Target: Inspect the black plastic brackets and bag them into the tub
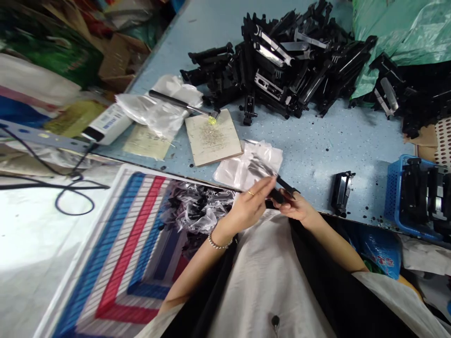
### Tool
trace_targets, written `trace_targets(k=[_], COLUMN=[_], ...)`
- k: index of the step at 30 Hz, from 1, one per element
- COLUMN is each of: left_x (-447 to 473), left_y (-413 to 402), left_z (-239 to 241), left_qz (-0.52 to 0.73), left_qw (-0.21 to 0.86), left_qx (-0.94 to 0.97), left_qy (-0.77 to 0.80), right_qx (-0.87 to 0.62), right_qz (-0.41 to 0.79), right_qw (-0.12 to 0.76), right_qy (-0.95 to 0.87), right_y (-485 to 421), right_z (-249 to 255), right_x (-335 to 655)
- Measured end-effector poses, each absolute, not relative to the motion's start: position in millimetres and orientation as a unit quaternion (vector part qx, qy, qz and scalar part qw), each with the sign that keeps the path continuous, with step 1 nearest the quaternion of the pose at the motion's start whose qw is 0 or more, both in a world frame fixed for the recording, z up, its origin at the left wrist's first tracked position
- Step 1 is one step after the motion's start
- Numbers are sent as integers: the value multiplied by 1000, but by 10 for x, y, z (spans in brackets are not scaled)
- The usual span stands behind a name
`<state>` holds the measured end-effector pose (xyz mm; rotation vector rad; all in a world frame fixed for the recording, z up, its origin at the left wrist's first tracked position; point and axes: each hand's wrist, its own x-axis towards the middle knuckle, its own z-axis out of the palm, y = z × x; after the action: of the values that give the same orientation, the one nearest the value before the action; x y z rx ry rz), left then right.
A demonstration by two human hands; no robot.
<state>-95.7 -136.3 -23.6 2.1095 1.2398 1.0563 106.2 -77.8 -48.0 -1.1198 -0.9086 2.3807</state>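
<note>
Just above the front edge of the table, both hands meet on a black plastic part (278, 195). My left hand (252, 206), with a ring and a beaded bracelet, has its fingers closed against the part's left side. Thumb and fingers of my right hand (296, 205) pinch its other side. Small clear plastic bags (229, 171) lie just beyond my left fingers; blur hides whether that hand also touches one. To the right, a single black part with a shiny strip (341, 192) rests on the blue table (306, 150).
A large heap of black parts (282, 65) covers the back, beside a green plastic sheet (405, 33). A screwdriver-like tool (172, 101) lies across a bag and a square board (213, 141). A blue basket (392, 192) holds parts; a striped bin (116, 272) below holds bagged ones.
</note>
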Motion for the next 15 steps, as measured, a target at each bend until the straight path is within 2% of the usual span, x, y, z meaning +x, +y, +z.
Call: trace_targets(k=[3, 5, 7, 11, 13, 15], left_x=[-743, -667, -746, -1447, -1914, -2270], left_y=[-1476, -1543, -1626, -1937, -2113, -2240], left_z=[-201, -119, 30, 303, 211, -89], left_qz=[328, 281, 261, 323, 319, 277], left_qw=[263, 284, 307, 318, 335, 383], left_qx=[800, 799, 772, 653, 574, 467], left_qy=[428, 449, 492, 606, 676, 748], right_qx=[-464, -478, -445, -373, -419, -470], right_qz=[751, 693, 682, 737, 707, 670], right_qw=[218, 212, 174, 68, 82, 123], right_qy=[-417, -495, -554, -560, -564, -561], right_y=[-802, -835, -874, -911, -884, -836], right_z=[-386, -291, -188, -77, -106, -174], right_x=[1042, 1035, 1030, 1064, 1106, 1151])
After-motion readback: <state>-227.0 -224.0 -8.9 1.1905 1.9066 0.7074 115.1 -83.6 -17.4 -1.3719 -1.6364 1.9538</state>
